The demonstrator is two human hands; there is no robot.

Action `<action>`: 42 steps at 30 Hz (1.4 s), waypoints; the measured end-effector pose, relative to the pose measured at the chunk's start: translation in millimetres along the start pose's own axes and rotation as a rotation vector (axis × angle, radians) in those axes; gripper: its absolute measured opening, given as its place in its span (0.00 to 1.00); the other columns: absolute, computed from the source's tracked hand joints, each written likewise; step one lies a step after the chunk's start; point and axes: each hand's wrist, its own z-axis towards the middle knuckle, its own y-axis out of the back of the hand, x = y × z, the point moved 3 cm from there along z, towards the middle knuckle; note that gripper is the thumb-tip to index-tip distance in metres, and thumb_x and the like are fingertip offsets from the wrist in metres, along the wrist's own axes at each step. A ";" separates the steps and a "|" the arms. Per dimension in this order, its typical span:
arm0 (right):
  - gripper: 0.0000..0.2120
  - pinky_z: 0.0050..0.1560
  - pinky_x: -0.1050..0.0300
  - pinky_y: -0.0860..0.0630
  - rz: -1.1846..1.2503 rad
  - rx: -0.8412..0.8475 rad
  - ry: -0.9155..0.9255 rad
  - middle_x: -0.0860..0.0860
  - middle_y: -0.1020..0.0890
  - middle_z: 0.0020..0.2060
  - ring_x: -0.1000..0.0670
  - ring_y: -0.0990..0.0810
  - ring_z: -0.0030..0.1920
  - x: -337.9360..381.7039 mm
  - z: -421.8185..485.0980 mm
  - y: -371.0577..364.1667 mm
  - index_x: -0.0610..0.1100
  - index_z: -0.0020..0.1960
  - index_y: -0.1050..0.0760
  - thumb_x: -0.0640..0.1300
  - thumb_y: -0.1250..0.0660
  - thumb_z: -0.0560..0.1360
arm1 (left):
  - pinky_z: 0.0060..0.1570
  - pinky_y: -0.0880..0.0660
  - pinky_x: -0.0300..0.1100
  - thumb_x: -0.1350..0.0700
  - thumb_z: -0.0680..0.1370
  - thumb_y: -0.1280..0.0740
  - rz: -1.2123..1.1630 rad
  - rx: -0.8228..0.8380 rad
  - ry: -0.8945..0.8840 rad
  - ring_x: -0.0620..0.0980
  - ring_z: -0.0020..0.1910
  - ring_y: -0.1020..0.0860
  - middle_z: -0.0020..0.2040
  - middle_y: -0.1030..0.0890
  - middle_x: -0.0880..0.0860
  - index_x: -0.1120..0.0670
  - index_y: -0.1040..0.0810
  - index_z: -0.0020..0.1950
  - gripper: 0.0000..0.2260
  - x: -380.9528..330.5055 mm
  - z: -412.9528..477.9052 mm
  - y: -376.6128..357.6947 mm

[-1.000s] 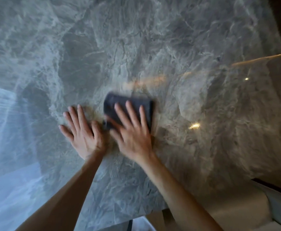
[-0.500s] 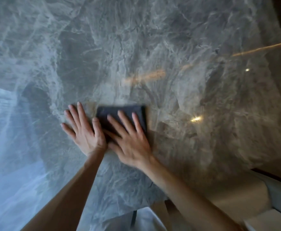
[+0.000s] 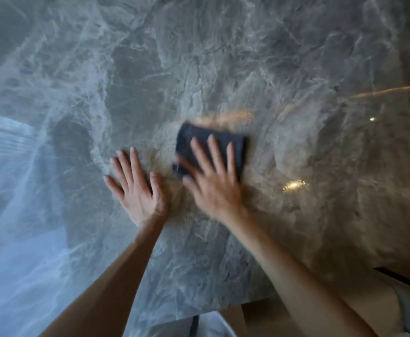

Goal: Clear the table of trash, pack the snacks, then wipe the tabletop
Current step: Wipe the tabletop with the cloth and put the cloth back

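A dark folded cloth lies flat on the grey marble tabletop, near the middle of the head view. My right hand presses down on the cloth with its fingers spread flat; the hand and cloth are motion-blurred. My left hand rests palm-down on the bare stone just left of the cloth, fingers apart, holding nothing. No trash or snacks show on the visible part of the table.
The table's near edge runs along the bottom, with a pale chair seat below it at the lower right. Bright window glare covers the tabletop's left side.
My right hand has slid the cloth away from my left hand, to the right and a little farther out; half a second ago the two hands were touching. My left hand stays planted.
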 end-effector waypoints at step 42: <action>0.22 0.79 0.40 0.55 0.029 0.373 0.655 0.60 0.41 0.78 0.51 0.52 0.80 -50.8 -134.1 23.1 0.64 0.75 0.41 0.63 0.52 0.82 | 0.74 0.72 0.53 0.40 0.80 0.53 -0.159 0.273 -0.292 0.46 0.80 0.61 0.80 0.52 0.44 0.45 0.48 0.80 0.28 -5.3 -46.5 46.0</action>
